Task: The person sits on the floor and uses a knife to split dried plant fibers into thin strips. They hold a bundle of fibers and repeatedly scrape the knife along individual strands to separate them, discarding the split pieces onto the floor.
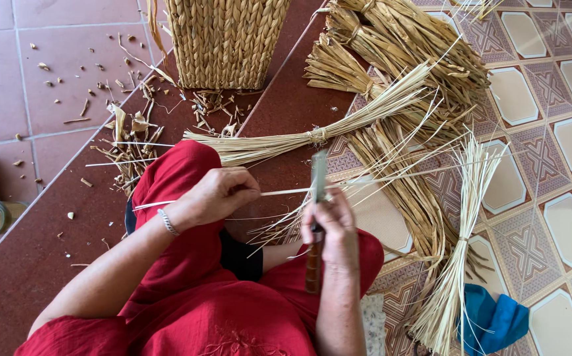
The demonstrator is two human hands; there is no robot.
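While our left hand (216, 194) pinches the reed strip (286, 192) and our right hand (329, 227) grips the knife (317, 178), the blade beside our fingers could slip and cut.

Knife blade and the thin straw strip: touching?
Touching. Head view: the strip, pinched in the left hand, runs straight into the knife blade held upright by the right hand.
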